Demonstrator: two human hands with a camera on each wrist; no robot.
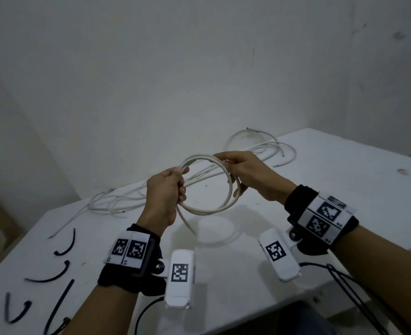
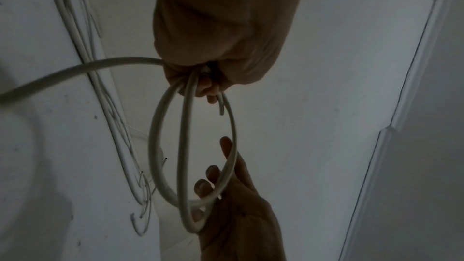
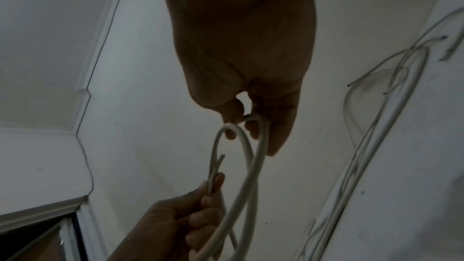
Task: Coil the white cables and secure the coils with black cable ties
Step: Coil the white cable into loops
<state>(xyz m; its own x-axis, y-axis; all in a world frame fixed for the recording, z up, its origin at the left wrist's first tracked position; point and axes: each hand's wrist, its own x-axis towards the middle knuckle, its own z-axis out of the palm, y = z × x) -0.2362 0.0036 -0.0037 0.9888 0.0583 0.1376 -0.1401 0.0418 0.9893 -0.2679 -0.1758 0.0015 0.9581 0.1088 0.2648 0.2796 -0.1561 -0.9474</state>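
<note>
White cable: round, smooth-sheathed, wound into a roughly circular coil of about two turns, held in the air above the tabletop, its plane tilted. One loose tail hangs down toward the person. Left hand: clenched on the coil's left side. Right hand: pinching the right side, fingers curled round the strands. Loose white cables: long, tangled, lying across the far tabletop. Black cable ties: thin curved strips, near left.

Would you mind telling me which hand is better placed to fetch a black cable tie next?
Probably left: the black cable ties lie beside the left hand; the right hand can hold the white cable coil.
</note>
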